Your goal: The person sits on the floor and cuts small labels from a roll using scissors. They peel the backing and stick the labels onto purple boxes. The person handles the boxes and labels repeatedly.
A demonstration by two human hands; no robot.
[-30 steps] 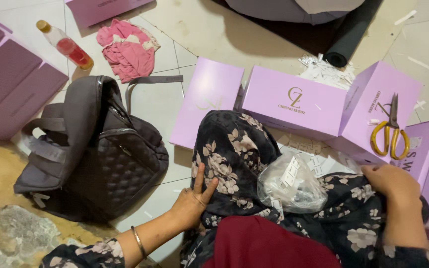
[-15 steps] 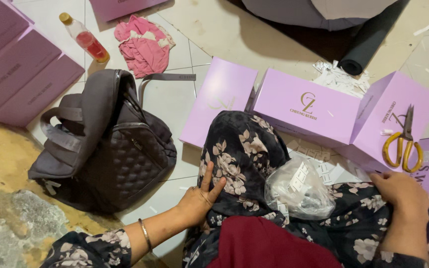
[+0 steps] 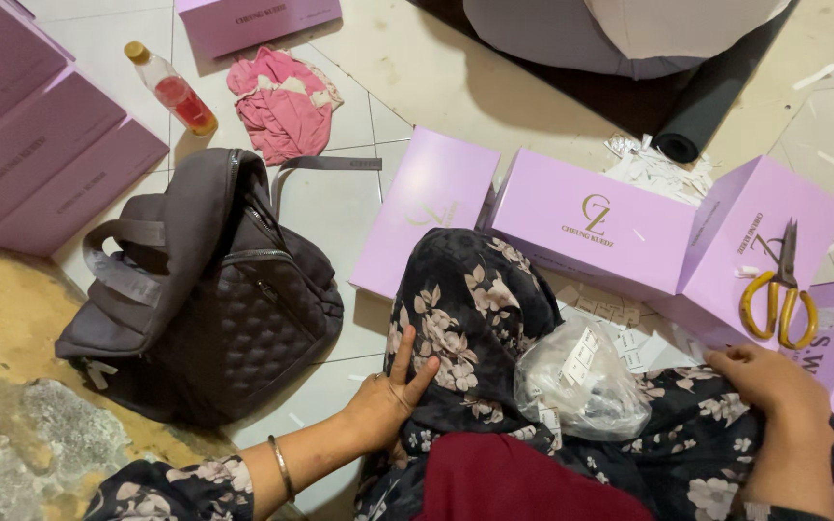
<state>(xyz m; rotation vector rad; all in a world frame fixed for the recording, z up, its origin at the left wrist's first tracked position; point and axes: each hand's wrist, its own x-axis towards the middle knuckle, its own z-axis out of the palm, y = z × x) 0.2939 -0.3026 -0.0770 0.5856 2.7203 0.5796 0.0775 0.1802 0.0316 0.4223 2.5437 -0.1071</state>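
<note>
Black floral cloth [image 3: 475, 318], draped over the person's lap, lay under both hands. Left hand [image 3: 388, 400]: fingers spread, palm flat on the cloth's left edge beside the floor tiles, gripping nothing; forearm came in low from the lower left, bangle [image 3: 282, 466] at the wrist. Right hand [image 3: 774, 386]: fingers curled down onto the cloth at the right, wrist bent; whether it pinched a fold could not be told. The two hands sat well apart, one at each side of the lap.

Clear plastic bag [image 3: 581, 386], holding small white paper tags, rested on the cloth between the hands, touched by neither. Dark red cloth [image 3: 523, 482] lay below it, nearest the camera.

Handling note, as a judgement: smoothing the cloth would go best with both palms kept flat and drawn outward evenly, so the loose bag did not tip and spill its tags.

Further out: long lilac box [image 3: 596, 232] just beyond the lap, with a second lilac box [image 3: 431, 207] at its left and an upright one [image 3: 755, 251] at its right. Yellow-handled scissors [image 3: 779, 289] lay on that right-hand box. Grey quilted backpack [image 3: 214, 289] lay on the floor, left of the lap. Pink cloth [image 3: 282, 101] and a small bottle of red liquid [image 3: 171, 89] lay beyond it. White paper scraps [image 3: 663, 169] sat behind the boxes.
</note>
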